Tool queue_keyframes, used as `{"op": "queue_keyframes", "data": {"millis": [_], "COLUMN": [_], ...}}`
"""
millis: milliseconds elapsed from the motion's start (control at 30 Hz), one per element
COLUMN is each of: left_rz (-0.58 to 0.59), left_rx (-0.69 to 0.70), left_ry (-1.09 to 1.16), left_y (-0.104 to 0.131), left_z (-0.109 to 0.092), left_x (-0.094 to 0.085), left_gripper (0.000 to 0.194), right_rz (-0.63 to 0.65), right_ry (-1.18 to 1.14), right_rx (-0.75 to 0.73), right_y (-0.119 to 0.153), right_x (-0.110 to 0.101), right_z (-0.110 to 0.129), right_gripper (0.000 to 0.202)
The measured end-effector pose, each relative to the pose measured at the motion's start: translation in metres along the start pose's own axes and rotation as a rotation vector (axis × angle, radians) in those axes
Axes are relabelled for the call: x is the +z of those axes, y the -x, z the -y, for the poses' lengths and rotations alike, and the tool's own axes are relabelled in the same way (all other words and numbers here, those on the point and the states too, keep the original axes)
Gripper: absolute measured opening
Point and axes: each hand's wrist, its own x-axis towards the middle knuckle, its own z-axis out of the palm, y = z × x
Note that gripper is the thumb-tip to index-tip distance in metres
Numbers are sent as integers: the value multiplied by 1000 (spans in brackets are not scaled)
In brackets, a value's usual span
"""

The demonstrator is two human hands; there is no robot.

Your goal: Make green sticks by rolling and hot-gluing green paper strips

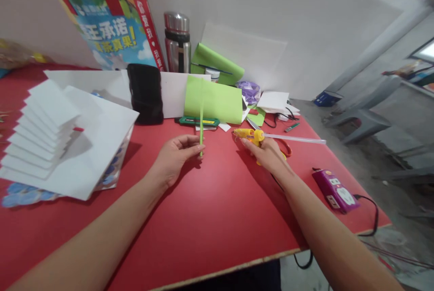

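Note:
My left hand (181,153) pinches the lower end of a thin light-green paper strip (201,121), which stands upright above the red table. A yellow hot glue gun (249,135) is gripped in my right hand (266,153), its nozzle pointing left toward the strip. From the back of the gun a long clear glue stick (294,139) sticks out to the right. Behind the strip lies a green sheet of paper (217,98), and a green utility knife (200,121) rests just in front of that sheet. Scissors with an orange-red handle (287,147) lie partly hidden behind my right hand.
White cards (37,132) are fanned over white sheets on the left, near a black phone-like object (145,94). A steel flask (177,44) and a printed bag (111,24) stand at the back. A purple power strip (335,191) with a cord sits near the right edge.

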Motion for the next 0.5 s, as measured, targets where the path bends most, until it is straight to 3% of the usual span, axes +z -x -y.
{"op": "queue_keyframes", "data": {"millis": [100,367,500], "left_rz": [2,38,47], "left_rx": [-37,-48,-34], "left_ry": [38,58,61], "left_y": [0,1,1], "left_z": [-2,-6,-7], "left_x": [0,0,2], "left_gripper": [41,44,45], "right_rz": [-75,-59,-41], "right_ry": [131,194,272], "right_rx": [50,92,114], "right_y": [2,13,15], "right_x": [2,-1,-4], "right_z": [-3,2,-3], "right_gripper": [50,39,44]}}
